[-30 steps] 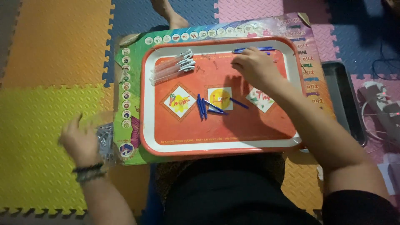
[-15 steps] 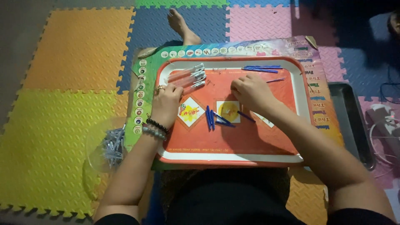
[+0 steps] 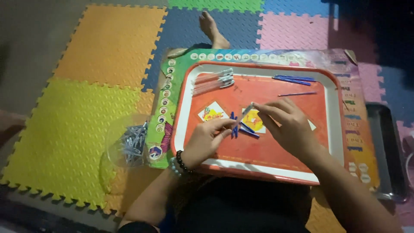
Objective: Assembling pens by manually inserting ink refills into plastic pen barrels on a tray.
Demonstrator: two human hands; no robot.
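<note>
Head view shows both hands meeting over the middle of an orange tray (image 3: pixel 258 149). The right hand (image 3: pixel 291 129) pinches a thin clear pen barrel (image 3: pixel 246 111) between thumb and forefinger, tilted up to the left; the left hand (image 3: pixel 207 142), beads on its wrist, is curled narrow with its fingertips at the barrel's lower end, just above a small heap of blue refills (image 3: pixel 241 127) lying on the tray's centre. It is too small to tell whether the left fingers grip a refill or only touch one. Risk, as I judge it: the barrel is slim and held by its tip, so a slight slip could drop it onto the heap and scatter the refills. More clear barrels (image 3: pixel 213 81) lie at the tray's upper left, and loose blue refills (image 3: pixel 294 79) at its upper right; a careless wrist could sweep either off. A clear bowl of metal bits (image 3: pixel 131 144) sits on the mat at the frame's left, near the left elbow, and could tip.
</note>
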